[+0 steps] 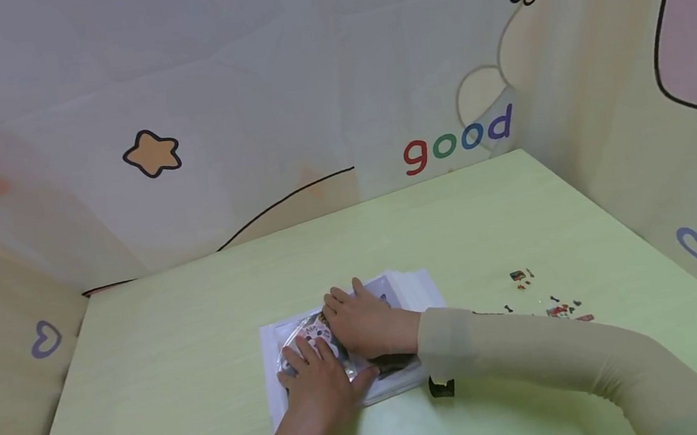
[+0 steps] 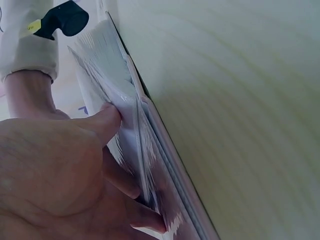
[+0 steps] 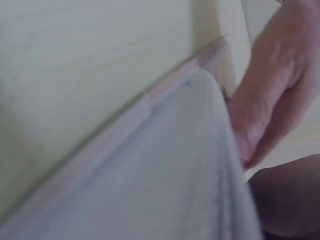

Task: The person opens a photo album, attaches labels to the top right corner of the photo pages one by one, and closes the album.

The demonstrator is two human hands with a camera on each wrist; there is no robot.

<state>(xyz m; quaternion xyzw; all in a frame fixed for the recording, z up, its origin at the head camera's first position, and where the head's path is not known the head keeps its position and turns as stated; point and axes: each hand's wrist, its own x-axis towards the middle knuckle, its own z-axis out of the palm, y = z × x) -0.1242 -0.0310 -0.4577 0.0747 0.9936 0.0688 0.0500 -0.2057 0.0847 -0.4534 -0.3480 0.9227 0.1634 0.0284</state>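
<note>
An open book of clear-sleeved pages (image 1: 421,288) lies on the table, with a printed cat face (image 1: 316,334) under its shiny film. My left hand (image 1: 317,388) rests on the left part of the book, fingers spread. Farther right, my right hand (image 1: 366,322) presses on the page with fairly straight fingers, covering part of the picture. In the left wrist view, the fingers of the left hand (image 2: 60,175) touch the fanned pages (image 2: 115,75). Thick, blurred page edges (image 3: 165,170) fill the middle of the right wrist view.
Small colourful cutouts (image 1: 559,310) lie scattered on the pale green table (image 1: 176,355), right of the book. A black piece (image 1: 441,387) sits near the book's lower right corner. Printed cloth walls (image 1: 243,100) border the table at the back and sides.
</note>
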